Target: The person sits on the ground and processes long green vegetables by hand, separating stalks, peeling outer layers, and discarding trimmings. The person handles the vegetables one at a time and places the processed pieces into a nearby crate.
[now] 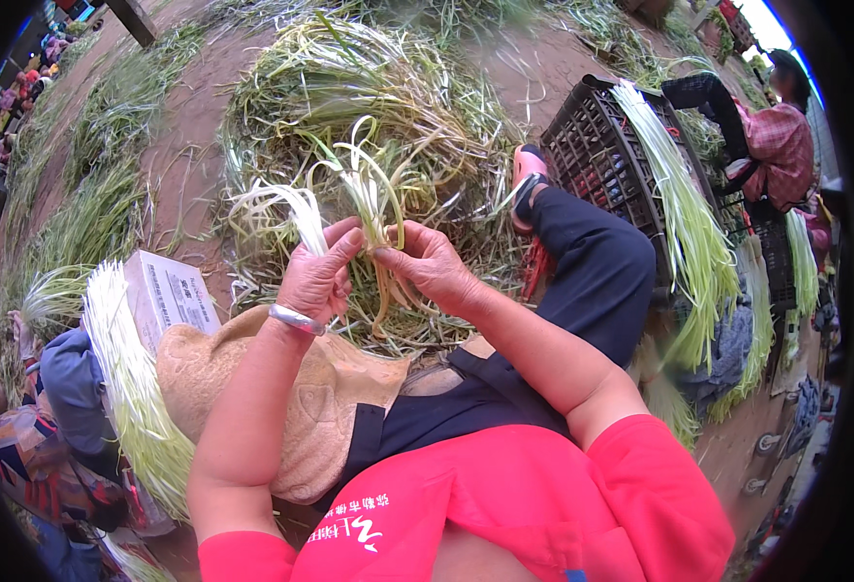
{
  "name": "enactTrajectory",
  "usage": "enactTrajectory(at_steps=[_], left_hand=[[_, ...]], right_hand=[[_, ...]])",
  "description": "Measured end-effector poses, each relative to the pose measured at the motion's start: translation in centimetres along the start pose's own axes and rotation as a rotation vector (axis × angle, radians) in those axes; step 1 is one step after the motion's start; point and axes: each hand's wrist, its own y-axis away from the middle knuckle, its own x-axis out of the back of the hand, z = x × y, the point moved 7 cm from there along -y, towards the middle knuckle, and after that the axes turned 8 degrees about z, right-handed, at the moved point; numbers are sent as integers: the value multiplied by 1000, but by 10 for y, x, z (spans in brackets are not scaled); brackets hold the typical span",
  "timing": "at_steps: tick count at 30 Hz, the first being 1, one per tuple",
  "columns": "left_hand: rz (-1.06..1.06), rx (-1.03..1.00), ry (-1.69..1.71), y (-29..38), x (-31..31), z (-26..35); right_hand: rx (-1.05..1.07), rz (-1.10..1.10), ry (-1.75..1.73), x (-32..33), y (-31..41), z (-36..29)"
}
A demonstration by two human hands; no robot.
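My left hand [321, 273], with a silver bangle at its wrist, is closed around a small bunch of pale leafy stalks [288, 196] whose white lengths stick out past the thumb. My right hand [427, 262] pinches a second tuft of yellow-green stalks [368, 196] between thumb and fingers, and the left fingertips meet it there. Withered yellowish leaves hang below that tuft. Both hands are close together over a large heap of green and dried leaves [339, 94] on the ground.
Long pale stalks [659, 153] lie over a dark plastic crate [594, 145] at right; a seated person [776, 145] is beyond. At left, more stalks [125, 364] lean by a carton [172, 291], near another person [70, 429]. A tan cloth [303, 415] covers my leg.
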Motion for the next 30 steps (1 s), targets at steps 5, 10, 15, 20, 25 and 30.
enactTrajectory(at_steps=[5,10,15,20,25,30], left_hand=[[4,-88,-94,-3,-1,-2],[11,-112,-119,-5,0,1],[22,8,-135,-2,-3,-7],[102,80,176,-7,2,-7],[148,2,358,-13,19,23],[164,-301,325,-2,33,53]], right_hand=[[-37,29,81,-7,6,9],[78,152,49,-4,2,-5],[16,207,-7,-3,-14,-6],[-15,364,-297,-9,-13,-10],[158,90,-220,-36,9,-48],[332,-54,213,-24,31,-53]])
